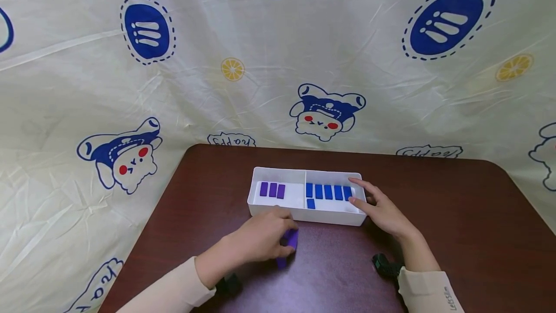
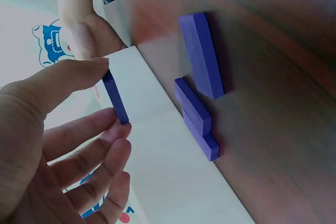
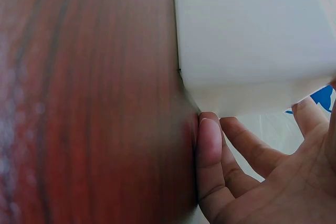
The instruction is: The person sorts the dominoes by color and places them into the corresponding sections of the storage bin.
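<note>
Left hand [image 1: 264, 236] pinches 1 purple block [image 2: 115, 97]; right hand [image 1: 386, 212], fingers spread, touches tray [image 1: 327, 216].

Slim purple block [image 2: 116, 99] pinched in L grip [image 1: 264, 236], nr white 2-compt. box [image 1: 330, 216], open-topped, flat on bench [image 1: 213, 182].

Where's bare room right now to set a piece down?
Bare tabletop lies between left hand and right hand, before the white tray, and left of the tray. Inside, there's floor between the three purple blocks and the divider. Crowded: loose purple blocks near the left hand; the blue row by the right.
</note>
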Tool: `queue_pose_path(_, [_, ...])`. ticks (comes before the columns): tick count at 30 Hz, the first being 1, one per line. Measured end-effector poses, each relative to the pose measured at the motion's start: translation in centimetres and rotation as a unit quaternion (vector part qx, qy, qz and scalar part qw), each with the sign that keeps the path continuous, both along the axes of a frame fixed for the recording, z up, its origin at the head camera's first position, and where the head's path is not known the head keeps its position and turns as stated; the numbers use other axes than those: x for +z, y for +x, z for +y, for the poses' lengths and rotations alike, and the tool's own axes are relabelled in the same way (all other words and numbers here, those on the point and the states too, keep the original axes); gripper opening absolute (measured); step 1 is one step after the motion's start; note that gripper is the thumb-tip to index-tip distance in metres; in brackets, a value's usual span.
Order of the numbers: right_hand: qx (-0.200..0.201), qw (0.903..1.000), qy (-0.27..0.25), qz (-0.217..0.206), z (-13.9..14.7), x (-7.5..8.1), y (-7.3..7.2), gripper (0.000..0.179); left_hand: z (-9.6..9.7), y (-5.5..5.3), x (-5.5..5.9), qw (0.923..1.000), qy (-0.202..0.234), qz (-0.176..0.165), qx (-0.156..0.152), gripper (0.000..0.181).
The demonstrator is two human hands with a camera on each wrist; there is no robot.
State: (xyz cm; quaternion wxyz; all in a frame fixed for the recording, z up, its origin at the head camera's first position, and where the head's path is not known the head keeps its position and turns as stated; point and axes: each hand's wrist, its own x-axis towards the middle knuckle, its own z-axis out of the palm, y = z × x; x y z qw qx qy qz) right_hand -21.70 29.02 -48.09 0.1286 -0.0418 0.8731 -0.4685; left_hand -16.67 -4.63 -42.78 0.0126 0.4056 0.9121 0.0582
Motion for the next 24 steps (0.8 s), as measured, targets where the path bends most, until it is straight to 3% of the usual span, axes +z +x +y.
queue_pose_path(12, [-0.003, 1.0000, 0.003, 0.001, 0.1, 0.0, -0.1, 0.071, 0.0, -0.6, 1.2, 1.0000, -0.003, -0.001, -0.002, 0.045])
queue_pose_path(19, [-0.001, 1.0000, 0.005, 0.000, 0.2, -0.1, -0.1, 0.070, -0.2, -1.1, 1.8, 0.9997, 0.013, 0.022, -0.004, 0.043])
queue_pose_path(24, [-0.001, 1.0000, 0.001, 0.001, 0.2, -0.1, -0.1, 0.070, -0.3, -1.7, 2.2, 0.9996, 0.021, 0.017, 0.012, 0.045])
